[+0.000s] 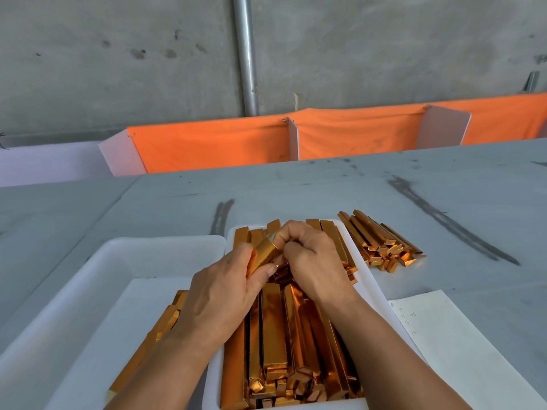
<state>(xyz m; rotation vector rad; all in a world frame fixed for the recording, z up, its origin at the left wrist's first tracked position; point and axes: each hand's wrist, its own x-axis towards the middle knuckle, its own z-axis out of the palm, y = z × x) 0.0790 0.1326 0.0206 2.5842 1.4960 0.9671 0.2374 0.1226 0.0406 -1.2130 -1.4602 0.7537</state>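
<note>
Between your hands, over the packed white tray (370,288), a gold foil box (264,253) slants up and away. Your left hand (225,291) wraps its near half, and your right hand (313,261) pinches its far end with curled fingers. They hide that end's flap, so you cannot tell whether it is folded.

- The box (263,255) you hold is thin card faced with glossy, mirror-like copper-gold foil.
- The boxes (275,329) in the right tray (365,279) have the same shiny foil, crinkled at the folded ends.
- The flat pile (381,244) towards the worktop's right side is the same foil card.
- Both the right and the left tray (88,276) look like smooth, matt white plastic.
- The sheet (461,344) at the near right edge is matt white paper.
- Your worktop (325,187) is matt grey, scuffed with dark streaks.
- Past the far edge are matt orange cloth (222,146), a dull metal pipe (245,54) and a rough concrete wall (88,54).
</note>
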